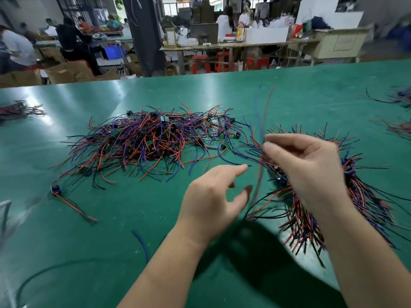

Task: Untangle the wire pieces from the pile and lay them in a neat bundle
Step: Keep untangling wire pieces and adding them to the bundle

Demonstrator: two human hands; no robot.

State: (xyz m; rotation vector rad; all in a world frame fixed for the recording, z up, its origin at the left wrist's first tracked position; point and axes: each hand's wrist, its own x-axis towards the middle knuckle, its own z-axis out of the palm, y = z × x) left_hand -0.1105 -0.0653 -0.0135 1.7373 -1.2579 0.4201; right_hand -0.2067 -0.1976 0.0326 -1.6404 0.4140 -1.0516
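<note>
right grip (307, 165): fingertips pinch a blurred wire piece (268, 107) that rises above the desk (77, 252)
left grip (213, 196): wide, fingers relaxed, holding nothing
pile (142, 141): tangled red, blue and black wires, mid-desk
bundle (367, 196): under the right grip, beside the pile
writing: label on the background bottle (239, 34) too blurred to read

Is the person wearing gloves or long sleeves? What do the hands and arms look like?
No gloves and no sleeves. The left hand and the right hand are both bare, with no rings that show. The two forearms are bare too, all the way to the bottom edge of the picture, and no watch or bracelet shows on either wrist.
</note>
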